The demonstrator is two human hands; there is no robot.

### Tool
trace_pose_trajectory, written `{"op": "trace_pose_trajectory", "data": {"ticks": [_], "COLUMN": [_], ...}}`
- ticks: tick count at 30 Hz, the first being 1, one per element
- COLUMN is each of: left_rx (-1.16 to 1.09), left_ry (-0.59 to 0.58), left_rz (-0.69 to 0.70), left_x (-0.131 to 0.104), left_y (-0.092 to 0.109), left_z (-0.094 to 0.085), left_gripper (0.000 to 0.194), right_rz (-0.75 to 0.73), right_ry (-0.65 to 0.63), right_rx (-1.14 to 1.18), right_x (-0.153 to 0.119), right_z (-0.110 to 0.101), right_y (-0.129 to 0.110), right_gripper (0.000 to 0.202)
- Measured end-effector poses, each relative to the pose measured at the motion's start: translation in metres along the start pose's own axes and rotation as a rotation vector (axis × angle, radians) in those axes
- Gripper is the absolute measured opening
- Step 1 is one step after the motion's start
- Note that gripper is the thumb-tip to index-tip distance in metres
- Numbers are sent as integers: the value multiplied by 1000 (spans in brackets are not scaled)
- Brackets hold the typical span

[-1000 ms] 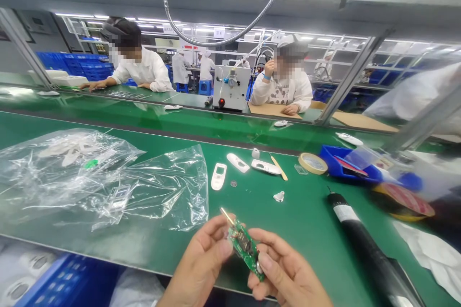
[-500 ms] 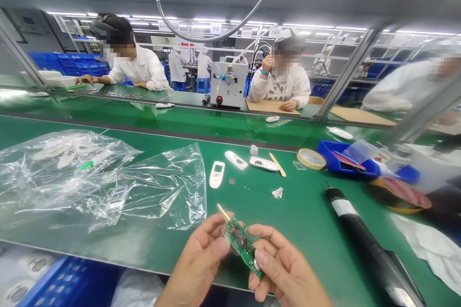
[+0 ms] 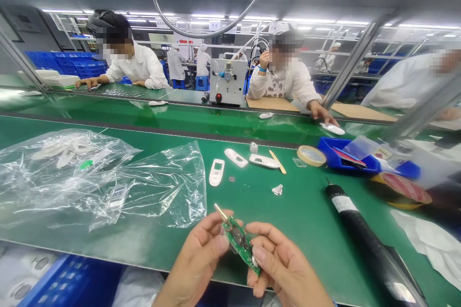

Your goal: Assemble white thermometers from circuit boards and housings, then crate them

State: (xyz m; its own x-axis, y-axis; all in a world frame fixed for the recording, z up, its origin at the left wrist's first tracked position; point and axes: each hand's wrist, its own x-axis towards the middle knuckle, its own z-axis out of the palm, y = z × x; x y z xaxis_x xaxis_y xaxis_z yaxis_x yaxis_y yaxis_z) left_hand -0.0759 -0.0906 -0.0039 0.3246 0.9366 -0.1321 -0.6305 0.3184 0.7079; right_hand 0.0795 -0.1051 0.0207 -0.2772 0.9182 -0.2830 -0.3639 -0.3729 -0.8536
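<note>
A green circuit board (image 3: 239,241) with a metal tip is held between both hands above the near edge of the green bench. The fingers of my left hand (image 3: 203,254) grip its upper end near the tip. My right hand (image 3: 279,264) pinches the lower end, thumb on a round silvery part. Beyond the hands lie a white shell with a window (image 3: 216,172), a second white shell (image 3: 236,158), a white device body (image 3: 264,161), a small white cap (image 3: 254,147), a coin cell (image 3: 232,179) and a small white piece (image 3: 277,189).
Clear plastic bags (image 3: 158,187) cover the left side. At right are a black electric screwdriver (image 3: 360,240), tape roll (image 3: 311,156), blue tray (image 3: 347,165) and white cloth (image 3: 428,244). Across the belt (image 3: 201,115), a person's hand (image 3: 321,112) touches a white device (image 3: 333,128).
The person across the belt has reached out to the white device at the right. Devices on the belt have shifted slightly left. My hands keep the same grip on the board.
</note>
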Motion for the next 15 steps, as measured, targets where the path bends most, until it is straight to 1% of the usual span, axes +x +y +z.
{"op": "trace_pose_trajectory", "data": {"ticks": [11, 13, 15], "left_rx": [88, 117, 152], "left_ry": [33, 36, 39], "left_rz": [1, 3, 14], "left_x": [1, 1, 0], "left_y": [0, 1, 2], "left_z": [1, 1, 1], "left_gripper": [31, 32, 33], "right_rz": [9, 11, 24], "right_ry": [5, -10, -54], "right_rx": [-21, -24, -13], "right_x": [3, 5, 7], "right_z": [-1, -2, -4], "right_y": [5, 7, 9], "right_gripper": [40, 40, 43]}}
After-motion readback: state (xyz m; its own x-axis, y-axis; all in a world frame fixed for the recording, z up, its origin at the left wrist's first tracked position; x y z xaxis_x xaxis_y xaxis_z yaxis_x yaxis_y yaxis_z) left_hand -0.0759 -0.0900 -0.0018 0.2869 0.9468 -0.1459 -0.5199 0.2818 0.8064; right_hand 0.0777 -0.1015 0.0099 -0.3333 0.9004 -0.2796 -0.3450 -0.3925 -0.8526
